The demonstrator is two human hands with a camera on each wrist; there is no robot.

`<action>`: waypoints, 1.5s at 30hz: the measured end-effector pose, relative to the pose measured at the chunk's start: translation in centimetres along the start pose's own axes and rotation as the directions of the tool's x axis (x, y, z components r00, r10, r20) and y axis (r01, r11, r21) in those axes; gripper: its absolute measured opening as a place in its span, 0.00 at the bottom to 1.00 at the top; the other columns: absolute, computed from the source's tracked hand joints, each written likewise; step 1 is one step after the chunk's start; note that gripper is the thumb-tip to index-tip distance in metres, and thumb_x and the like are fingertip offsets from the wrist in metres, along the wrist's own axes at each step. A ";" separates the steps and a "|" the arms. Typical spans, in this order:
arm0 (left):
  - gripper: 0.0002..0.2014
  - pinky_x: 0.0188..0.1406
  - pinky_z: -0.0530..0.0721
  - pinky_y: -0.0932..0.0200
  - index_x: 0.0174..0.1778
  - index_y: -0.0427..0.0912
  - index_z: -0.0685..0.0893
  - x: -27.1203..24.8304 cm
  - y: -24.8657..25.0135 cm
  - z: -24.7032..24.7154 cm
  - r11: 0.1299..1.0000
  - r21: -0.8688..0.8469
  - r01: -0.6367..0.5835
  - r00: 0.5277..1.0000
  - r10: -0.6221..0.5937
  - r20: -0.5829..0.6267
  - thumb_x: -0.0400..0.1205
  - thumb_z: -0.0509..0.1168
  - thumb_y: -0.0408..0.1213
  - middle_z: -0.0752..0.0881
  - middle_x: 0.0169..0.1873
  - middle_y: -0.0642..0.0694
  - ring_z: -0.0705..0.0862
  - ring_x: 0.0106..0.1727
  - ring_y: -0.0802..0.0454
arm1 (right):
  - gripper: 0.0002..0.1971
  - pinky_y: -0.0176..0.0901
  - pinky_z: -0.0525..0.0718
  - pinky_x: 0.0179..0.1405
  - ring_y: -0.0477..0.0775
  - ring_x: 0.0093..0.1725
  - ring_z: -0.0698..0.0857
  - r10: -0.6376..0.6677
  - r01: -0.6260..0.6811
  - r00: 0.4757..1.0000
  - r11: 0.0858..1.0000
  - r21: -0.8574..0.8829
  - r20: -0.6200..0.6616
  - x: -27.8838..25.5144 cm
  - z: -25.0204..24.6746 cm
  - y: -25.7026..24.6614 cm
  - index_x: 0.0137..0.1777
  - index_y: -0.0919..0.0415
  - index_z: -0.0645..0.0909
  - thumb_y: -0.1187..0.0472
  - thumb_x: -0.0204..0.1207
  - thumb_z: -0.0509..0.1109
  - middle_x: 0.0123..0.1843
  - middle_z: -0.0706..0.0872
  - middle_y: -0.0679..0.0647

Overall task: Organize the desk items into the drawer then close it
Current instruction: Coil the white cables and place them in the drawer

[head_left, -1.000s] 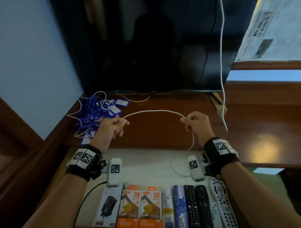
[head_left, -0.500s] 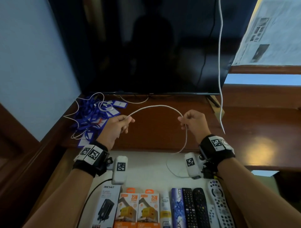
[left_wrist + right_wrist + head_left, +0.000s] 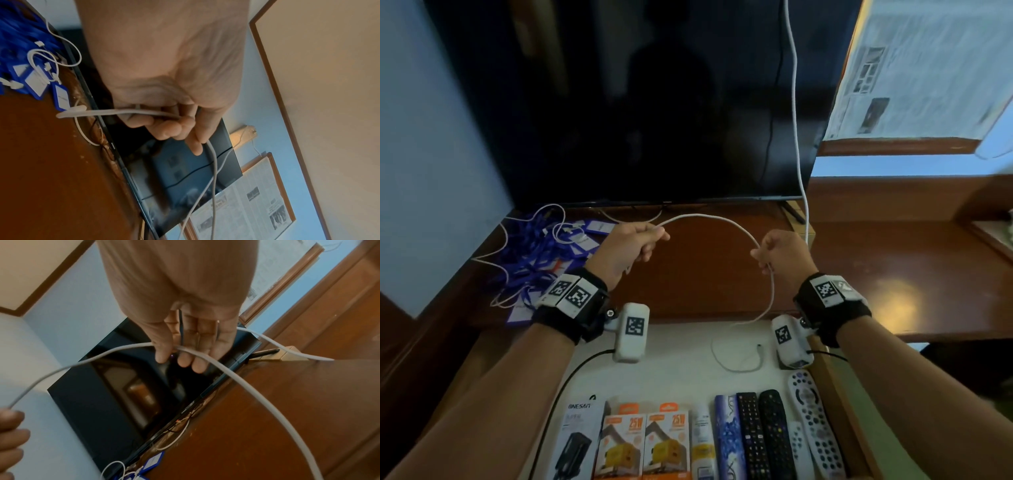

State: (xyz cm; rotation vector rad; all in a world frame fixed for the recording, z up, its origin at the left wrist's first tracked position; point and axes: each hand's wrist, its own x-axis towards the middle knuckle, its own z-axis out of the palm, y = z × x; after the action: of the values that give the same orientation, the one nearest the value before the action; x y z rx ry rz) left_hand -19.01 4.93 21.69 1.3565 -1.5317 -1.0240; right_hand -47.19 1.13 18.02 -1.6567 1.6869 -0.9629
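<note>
Nearest the person, the open drawer already holds a tidy row: a white ONESAM charger box, two orange charger boxes printed "25W", a slim white tube, a blue patterned tube, two black remotes and a white remote. The smaller print on these is too blurred to read. Behind the row, the free end of a white cable lies curled on the pale drawer floor.

Just beyond, over the front edge of the desk, both hands hold that same cable in an arch. The left hand has its fingers curled round the cord, with a short plug end poking out of its fist. The right hand pinches the cord between thumb and fingertips, and from there it drops into the drawer.

Judging by this, the task is well along but not finished: the cable is probably being gathered for stowing. At the back left of the desk a heap of blue lanyards and tags, tangled with thin white cords, still waits, and the drawer stands open. Farthest off stands the dark TV screen, with a newspaper pinned up at the right.
</note>
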 end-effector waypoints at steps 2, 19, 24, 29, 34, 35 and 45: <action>0.12 0.37 0.72 0.64 0.51 0.39 0.85 -0.1 0.6 0.7 1.000 -0.022 -0.007 0.999 0.008 0.041 0.88 0.57 0.39 0.70 0.24 0.54 0.70 0.26 0.60 | 0.06 0.41 0.87 0.38 0.51 0.37 0.89 -0.016 0.019 0.999 0.997 -0.076 0.045 -0.3 -0.2 -0.1 0.41 0.58 0.78 0.66 0.74 0.73 0.38 0.88 0.53; 0.18 0.50 0.73 0.58 0.36 0.40 0.83 -2.6 -0.3 -1.7 0.997 0.040 0.070 0.954 -0.078 0.291 0.80 0.64 0.52 0.68 0.21 0.48 0.74 0.28 0.50 | 0.11 0.25 0.72 0.20 0.38 0.19 0.73 -0.276 0.210 0.952 0.902 0.377 0.131 -0.4 -2.6 -4.1 0.36 0.60 0.76 0.72 0.71 0.75 0.20 0.78 0.43; 0.16 0.36 0.71 0.59 0.36 0.42 0.83 -2.7 -1.2 -3.1 0.976 -0.204 0.072 0.965 -0.016 0.262 0.82 0.60 0.49 0.67 0.23 0.48 0.68 0.26 0.53 | 0.10 0.28 0.72 0.21 0.39 0.21 0.74 -0.266 0.194 0.944 0.926 0.324 0.194 0.7 -1.3 -2.5 0.36 0.61 0.77 0.69 0.71 0.77 0.22 0.79 0.44; 0.16 0.32 0.72 0.62 0.48 0.36 0.84 -2.5 -1.0 -2.5 0.827 -0.557 0.077 0.980 0.040 0.194 0.86 0.53 0.40 0.67 0.25 0.53 0.68 0.25 0.56 | 0.11 0.32 0.74 0.24 0.43 0.23 0.76 -0.246 0.184 0.951 0.938 0.295 0.186 0.7 1.2 -1.7 0.38 0.72 0.79 0.66 0.70 0.78 0.27 0.81 0.54; 0.16 0.34 0.65 0.59 0.49 0.35 0.82 -1.1 -1.4 -1.6 0.794 -0.608 0.020 0.998 0.019 0.058 0.88 0.51 0.38 0.63 0.26 0.51 0.64 0.26 0.56 | 0.12 0.38 0.78 0.25 0.45 0.22 0.77 -0.235 0.200 0.963 0.950 0.239 0.130 0.6 2.9 -0.9 0.34 0.68 0.79 0.64 0.70 0.79 0.24 0.81 0.52; 0.16 0.34 0.64 0.59 0.49 0.35 0.82 -0.9 -1.6 -1.4 0.785 -0.619 0.020 0.999 0.011 0.046 0.88 0.51 0.38 0.63 0.25 0.51 0.64 0.26 0.56 | 0.11 0.35 0.77 0.24 0.42 0.21 0.76 -0.232 0.200 0.964 0.954 0.222 0.129 0.6 3.1 -0.7 0.34 0.67 0.79 0.64 0.71 0.78 0.24 0.81 0.50; 0.16 0.35 0.65 0.59 0.50 0.36 0.82 0.4 -1.0 -1.8 0.597 -0.802 -0.003 0.999 0.041 0.027 0.87 0.48 0.37 0.64 0.26 0.50 0.64 0.25 0.56 | 0.15 0.38 0.71 0.21 0.49 0.23 0.72 0.033 -0.086 0.993 0.846 0.526 0.109 1.4 4.3 0.1 0.30 0.59 0.74 0.69 0.72 0.76 0.23 0.77 0.50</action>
State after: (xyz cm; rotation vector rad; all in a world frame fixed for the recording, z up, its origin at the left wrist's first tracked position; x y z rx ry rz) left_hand -17.06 4.33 21.34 0.6488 -0.8728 -1.4899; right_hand -43.86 -0.64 15.61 -1.2467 1.2443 -1.1702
